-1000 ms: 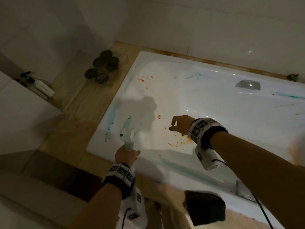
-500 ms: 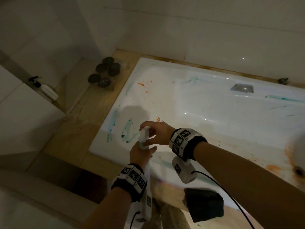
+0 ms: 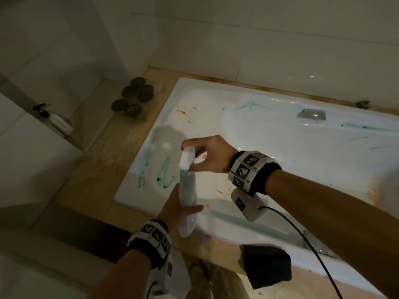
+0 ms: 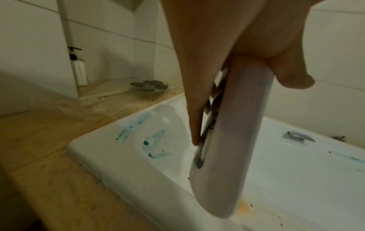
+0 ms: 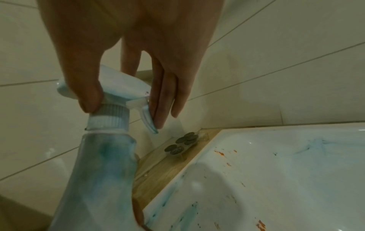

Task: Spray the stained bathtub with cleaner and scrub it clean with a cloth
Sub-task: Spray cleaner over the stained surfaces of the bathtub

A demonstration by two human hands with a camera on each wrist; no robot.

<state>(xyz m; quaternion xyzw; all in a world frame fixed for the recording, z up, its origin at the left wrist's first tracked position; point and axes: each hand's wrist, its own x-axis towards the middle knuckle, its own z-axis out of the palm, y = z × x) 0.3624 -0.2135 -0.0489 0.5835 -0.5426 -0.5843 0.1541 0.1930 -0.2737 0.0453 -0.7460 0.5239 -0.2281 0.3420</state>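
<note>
Over on the left ledge stands a white pump dispenser with a black top, and beside it a clear tray of dark round stones, both well apart from the action. Now the left hand wraps its fingers round the lower body of the pale translucent plastic spray bottle, held above the near rim of the white enamel bathtub streaked with teal and orange stains. The right hand takes the white trigger head, thumb at the ribbed collar, fingers lying along the trigger. The bottle looks light and stiff, perhaps slick when wet; the neck under the head seems the sure hold. On the right, a dark folded cloth waits on the wooden surround, nothing blocking it.
</note>
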